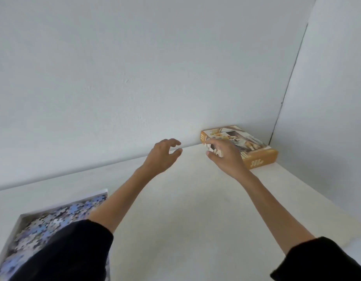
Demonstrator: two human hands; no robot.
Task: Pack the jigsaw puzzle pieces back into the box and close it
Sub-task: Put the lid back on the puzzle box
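Reaching into the far corner, right hand (224, 154) grips the orange cardboard puzzle lid (258, 148) marked "300"; left hand (162, 157) hovers empty, fingers loosely apart. Bluish jigsaw pieces (53, 220) fill the white cardboard box (101, 192) near-left on the white counter (195, 209).

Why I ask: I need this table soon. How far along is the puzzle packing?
Done: the puzzle pieces lie in the white tray; none show on the table. In hand: the right hand has a grip on the near corner of the orange lid by the wall; the left hand reaches beside it, open and empty. Left: carry the lid over and close the tray.
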